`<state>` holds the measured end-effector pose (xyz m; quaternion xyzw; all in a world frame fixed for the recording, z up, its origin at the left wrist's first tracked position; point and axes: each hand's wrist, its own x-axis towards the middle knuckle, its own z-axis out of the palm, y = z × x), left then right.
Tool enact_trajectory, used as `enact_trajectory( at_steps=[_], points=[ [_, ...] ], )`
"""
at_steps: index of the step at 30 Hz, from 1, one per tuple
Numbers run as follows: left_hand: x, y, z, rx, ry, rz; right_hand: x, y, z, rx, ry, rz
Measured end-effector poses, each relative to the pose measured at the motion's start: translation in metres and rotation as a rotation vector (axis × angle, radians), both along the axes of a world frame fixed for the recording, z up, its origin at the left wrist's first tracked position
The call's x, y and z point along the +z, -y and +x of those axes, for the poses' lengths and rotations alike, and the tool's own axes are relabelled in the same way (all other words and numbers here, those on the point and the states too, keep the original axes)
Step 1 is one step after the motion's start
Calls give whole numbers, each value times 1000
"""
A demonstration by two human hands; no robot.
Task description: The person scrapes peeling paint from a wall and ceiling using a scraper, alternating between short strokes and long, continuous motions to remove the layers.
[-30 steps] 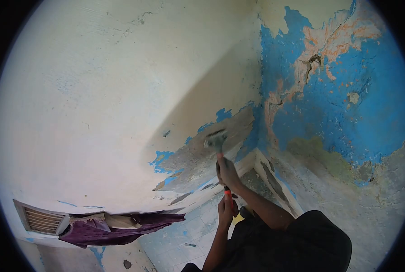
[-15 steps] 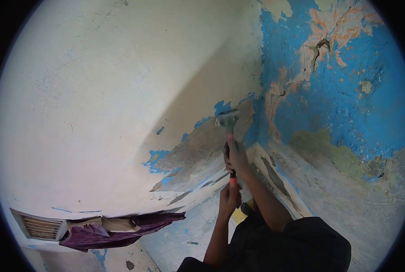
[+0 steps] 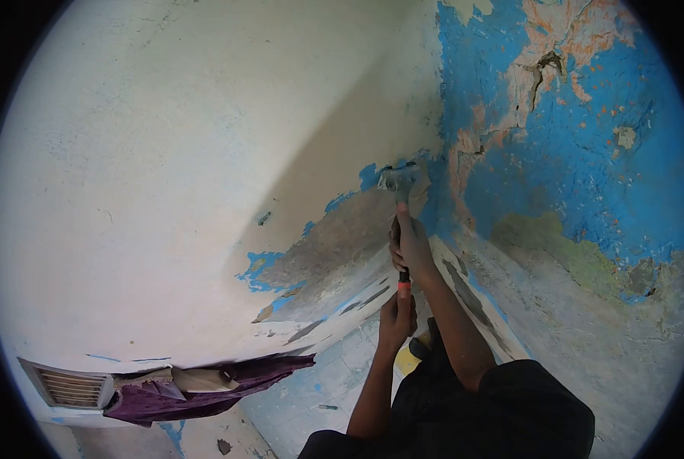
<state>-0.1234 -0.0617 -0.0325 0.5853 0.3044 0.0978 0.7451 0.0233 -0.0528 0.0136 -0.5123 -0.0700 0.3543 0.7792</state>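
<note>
A long-handled scraper [image 3: 399, 180] has its wide head against the peeling wall near the corner, at the upper edge of a bare grey patch [image 3: 334, 237]. My right hand [image 3: 412, 243] is wrapped round the handle just below the head. Lower down, my left hand [image 3: 397, 321] grips the handle's end, below a red and black section. Flakes of blue paint [image 3: 369, 177] edge the grey patch to the left of the scraper head.
The blue wall [image 3: 587, 153] on the right has cracks and exposed plaster. At lower left are a vent grille [image 3: 70, 388] and a purple cloth [image 3: 204, 398]. Below lies a tiled floor [image 3: 304, 405] with a small object [image 3: 327, 407] and something yellow [image 3: 407, 361] near my feet.
The scraper and both my hands have moved up and slightly right along the wall. Both hands keep their hold on the handle.
</note>
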Motion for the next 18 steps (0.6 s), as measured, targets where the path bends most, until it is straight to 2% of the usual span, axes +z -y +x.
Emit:
enact_trajectory(
  at_steps=[6, 8, 12, 13, 18],
  points=[
    [-22, 8, -48, 79, -24, -62, -32, -5, -45, 186, -54, -34],
    [-30, 4, -50, 85, -42, -52, -30, -7, -38, 98, -10, -66],
    [5, -11, -2, -28, -83, 130, -6, -4, 5, -7, -66, 6],
    [5, -11, 1, -28, -81, 100, -1, -1, 8, -21, -65, 27],
    [-16, 1, -35, 14, -58, 35, -31, -4, -30, 79, -64, -63]
  ],
)
